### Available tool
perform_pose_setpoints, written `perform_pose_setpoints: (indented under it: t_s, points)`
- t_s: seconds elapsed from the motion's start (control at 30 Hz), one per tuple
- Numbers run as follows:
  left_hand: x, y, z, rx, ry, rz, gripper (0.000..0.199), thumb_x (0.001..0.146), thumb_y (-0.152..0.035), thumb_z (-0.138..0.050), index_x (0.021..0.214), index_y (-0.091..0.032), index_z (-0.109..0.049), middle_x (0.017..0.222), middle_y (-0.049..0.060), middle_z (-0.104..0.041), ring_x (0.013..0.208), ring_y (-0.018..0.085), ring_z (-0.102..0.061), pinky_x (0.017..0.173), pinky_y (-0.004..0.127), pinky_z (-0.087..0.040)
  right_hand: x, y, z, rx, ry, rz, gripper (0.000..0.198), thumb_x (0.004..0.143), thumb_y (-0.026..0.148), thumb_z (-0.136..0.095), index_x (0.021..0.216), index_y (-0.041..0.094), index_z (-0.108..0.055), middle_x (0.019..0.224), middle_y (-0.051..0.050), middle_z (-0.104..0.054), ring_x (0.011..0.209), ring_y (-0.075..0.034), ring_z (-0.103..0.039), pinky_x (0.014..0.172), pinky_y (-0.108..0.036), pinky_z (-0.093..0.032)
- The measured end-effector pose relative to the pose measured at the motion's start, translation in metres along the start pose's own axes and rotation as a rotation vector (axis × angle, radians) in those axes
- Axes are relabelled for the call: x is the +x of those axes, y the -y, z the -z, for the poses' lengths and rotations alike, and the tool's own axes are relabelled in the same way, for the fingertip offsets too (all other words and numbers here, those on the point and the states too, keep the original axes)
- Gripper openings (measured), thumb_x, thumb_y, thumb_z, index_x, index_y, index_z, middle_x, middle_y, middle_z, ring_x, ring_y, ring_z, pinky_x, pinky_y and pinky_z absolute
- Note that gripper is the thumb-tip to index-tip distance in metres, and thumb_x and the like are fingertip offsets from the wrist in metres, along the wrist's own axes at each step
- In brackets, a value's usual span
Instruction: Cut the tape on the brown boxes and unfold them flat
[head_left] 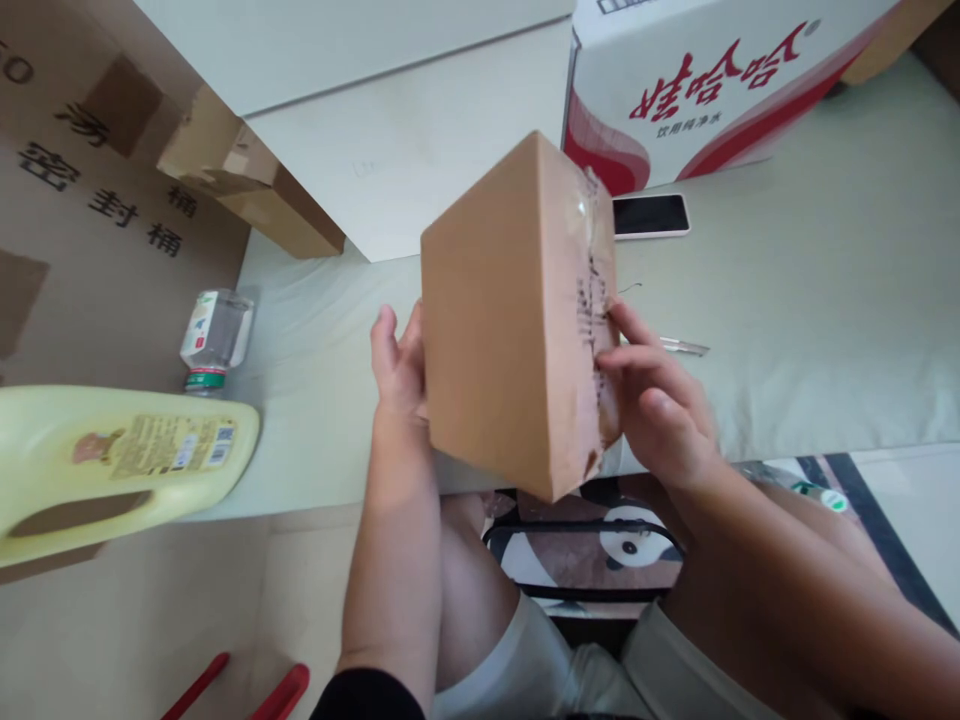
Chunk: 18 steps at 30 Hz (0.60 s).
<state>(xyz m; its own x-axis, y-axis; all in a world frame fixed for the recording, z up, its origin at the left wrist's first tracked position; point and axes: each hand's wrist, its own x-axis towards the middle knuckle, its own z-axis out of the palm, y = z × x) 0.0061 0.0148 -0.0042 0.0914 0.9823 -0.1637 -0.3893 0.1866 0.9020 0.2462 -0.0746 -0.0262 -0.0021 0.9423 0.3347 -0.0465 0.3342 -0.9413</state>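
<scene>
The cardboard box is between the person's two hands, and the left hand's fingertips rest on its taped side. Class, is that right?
Not quite: the fingertips on the taped side belong to the right hand. The head view shows this, with the left hand at the opposite side. The cardboard box is indeed between the two hands.

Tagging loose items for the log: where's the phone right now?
In the head view, the phone lies on the pale cloth right of centre, in the upper half, just below the red-and-white carton and right of the brown box.
</scene>
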Motion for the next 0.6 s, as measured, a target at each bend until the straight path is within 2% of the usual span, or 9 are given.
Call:
perform_pose_setpoints:
  t_s: [0.03,0.1,0.27,0.33,0.4,0.5,0.53,0.6]
  points:
    - [0.001,0.002,-0.003,-0.072,0.037,0.036,0.063,0.074,-0.075,-0.065,0.106,-0.022,-0.07,0.104,0.009,-0.078,0.13,0.039,-0.063,0.106,0.05,-0.054,0.0,0.002,0.002,-0.03,0.001,0.049,0.034,0.098,0.057,-0.052,0.113,0.036,-0.073,0.162,0.004,-0.048,0.156,-0.032,-0.036,0.127,-0.058,-0.03]
    - [0.002,0.009,-0.003,-0.164,0.047,0.087,0.057,0.067,-0.067,-0.075,0.101,-0.022,-0.071,0.098,0.008,-0.078,0.126,0.038,-0.066,0.106,0.049,-0.055,0.0,0.008,0.005,-0.057,0.032,0.105,0.026,0.097,0.049,-0.057,0.108,0.033,-0.075,0.158,0.001,-0.054,0.152,-0.033,-0.042,0.126,-0.058,-0.032]
    - [0.002,0.023,0.006,-0.186,0.023,0.122,0.057,0.067,-0.068,-0.075,0.099,-0.021,-0.072,0.097,0.008,-0.079,0.125,0.037,-0.067,0.104,0.048,-0.056,0.005,0.013,0.007,-0.103,0.121,0.096,0.022,0.095,0.045,-0.063,0.109,0.031,-0.073,0.162,-0.002,-0.049,0.15,-0.031,-0.045,0.122,-0.052,-0.039]
    - [0.002,0.024,0.007,-0.156,-0.037,0.065,0.052,0.068,-0.065,-0.075,0.098,-0.022,-0.073,0.094,0.007,-0.079,0.123,0.038,-0.068,0.102,0.049,-0.057,0.009,0.007,0.009,-0.087,0.071,0.047,0.023,0.096,0.046,-0.059,0.108,0.031,-0.072,0.159,-0.004,-0.052,0.149,-0.03,-0.047,0.119,-0.051,-0.041]
    - [0.003,0.023,0.006,-0.127,-0.087,0.01,0.048,0.071,-0.062,-0.075,0.099,-0.023,-0.074,0.092,0.005,-0.079,0.12,0.037,-0.069,0.1,0.049,-0.058,0.016,-0.003,0.015,-0.134,-0.077,-0.069,0.023,0.096,0.044,-0.056,0.105,0.028,-0.07,0.145,-0.008,-0.063,0.138,-0.029,-0.057,0.111,-0.05,-0.048]
    - [0.004,0.023,0.006,-0.107,-0.077,-0.027,0.05,0.075,-0.066,-0.069,0.104,-0.026,-0.075,0.098,0.005,-0.08,0.118,0.034,-0.071,0.098,0.046,-0.06,0.028,-0.019,0.028,-0.403,-0.305,-0.286,0.022,0.091,0.037,-0.053,0.102,0.023,-0.066,0.114,-0.011,-0.073,0.111,-0.029,-0.068,0.095,-0.049,-0.054]
    - [0.004,0.023,0.006,-0.103,-0.068,-0.041,0.052,0.076,-0.068,-0.068,0.105,-0.026,-0.075,0.1,0.004,-0.08,0.117,0.034,-0.071,0.098,0.045,-0.06,0.031,-0.023,0.033,-0.552,-0.308,-0.315,0.024,0.09,0.035,-0.053,0.105,0.022,-0.066,0.113,-0.012,-0.072,0.109,-0.03,-0.067,0.095,-0.05,-0.053]
    - [0.004,0.024,0.008,-0.092,-0.066,-0.074,0.052,0.076,-0.07,-0.067,0.104,-0.027,-0.075,0.099,0.004,-0.08,0.118,0.033,-0.072,0.098,0.044,-0.06,0.036,-0.028,0.041,-0.884,-0.18,-0.33,0.034,0.087,0.03,-0.054,0.116,0.02,-0.067,0.123,-0.016,-0.07,0.118,-0.035,-0.062,0.099,-0.054,-0.049]
